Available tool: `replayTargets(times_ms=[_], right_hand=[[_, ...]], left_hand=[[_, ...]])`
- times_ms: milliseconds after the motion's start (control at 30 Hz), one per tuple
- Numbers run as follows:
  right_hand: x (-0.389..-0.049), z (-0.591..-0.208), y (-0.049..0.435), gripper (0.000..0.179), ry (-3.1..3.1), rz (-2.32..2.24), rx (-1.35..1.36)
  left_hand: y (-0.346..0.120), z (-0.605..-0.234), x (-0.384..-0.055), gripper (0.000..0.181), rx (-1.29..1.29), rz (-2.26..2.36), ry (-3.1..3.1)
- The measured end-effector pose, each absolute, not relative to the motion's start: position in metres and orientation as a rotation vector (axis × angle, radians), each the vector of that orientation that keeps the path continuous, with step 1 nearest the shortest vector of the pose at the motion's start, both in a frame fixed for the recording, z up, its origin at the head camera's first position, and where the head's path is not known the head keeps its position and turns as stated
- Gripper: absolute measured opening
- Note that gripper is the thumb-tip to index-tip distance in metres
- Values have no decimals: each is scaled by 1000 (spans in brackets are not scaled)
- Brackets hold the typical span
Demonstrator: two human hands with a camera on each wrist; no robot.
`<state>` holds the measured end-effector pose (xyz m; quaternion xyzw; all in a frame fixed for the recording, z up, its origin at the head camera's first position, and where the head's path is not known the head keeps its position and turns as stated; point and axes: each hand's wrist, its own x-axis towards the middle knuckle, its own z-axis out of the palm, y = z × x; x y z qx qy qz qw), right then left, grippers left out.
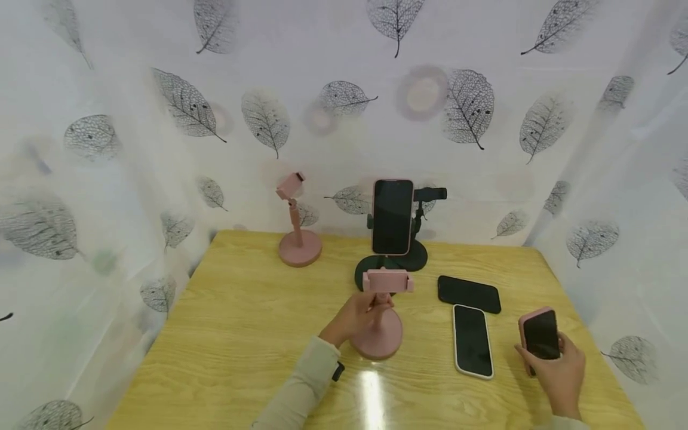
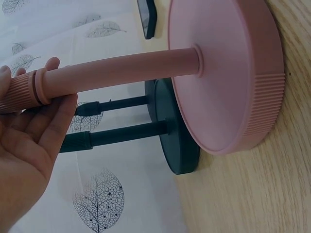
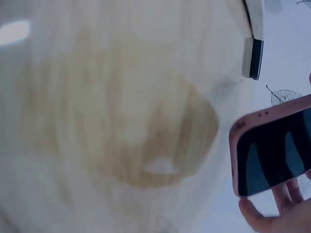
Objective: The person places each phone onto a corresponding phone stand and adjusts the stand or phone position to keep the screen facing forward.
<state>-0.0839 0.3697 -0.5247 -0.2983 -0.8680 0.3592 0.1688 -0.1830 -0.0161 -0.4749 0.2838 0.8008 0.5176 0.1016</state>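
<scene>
My left hand (image 1: 357,316) grips the upper stem of a pink phone stand (image 1: 378,340), just below its clamp. In the left wrist view the fingers wrap the ribbed collar of that stem, and the round base (image 2: 218,97) stands on the table. At the right my right hand (image 1: 561,367) holds a smartphone in a pink case (image 1: 540,334), raised at a tilt with its dark screen showing. The right wrist view shows fingers along the phone's (image 3: 272,155) edges. Beside it lie a white-edged phone (image 1: 473,341) and a black phone (image 1: 469,294).
Behind the gripped stand, a dark stand (image 1: 366,272) carries an upright phone (image 1: 393,216), with another dark stand (image 1: 418,257) next to it. A second pink stand (image 1: 300,248) is at the back left of the wooden table (image 1: 242,334). Leaf-patterned curtains (image 1: 322,48) surround the table.
</scene>
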Motion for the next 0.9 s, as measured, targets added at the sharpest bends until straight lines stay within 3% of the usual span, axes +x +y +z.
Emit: replayTargets(times_ms=[133, 467, 900], right_hand=[[-93, -520, 360, 89, -2549, 828, -854], [-114, -510, 341, 80, -2507, 614, -615], [-93, -518, 372, 103, -2998, 691, -1174]], left_hand=[[-22, -473, -188, 14, 839, 1499, 2411], [-33, -466, -192, 18, 815, 1574, 2371], [-16, -472, -186, 17, 863, 1531, 2342]])
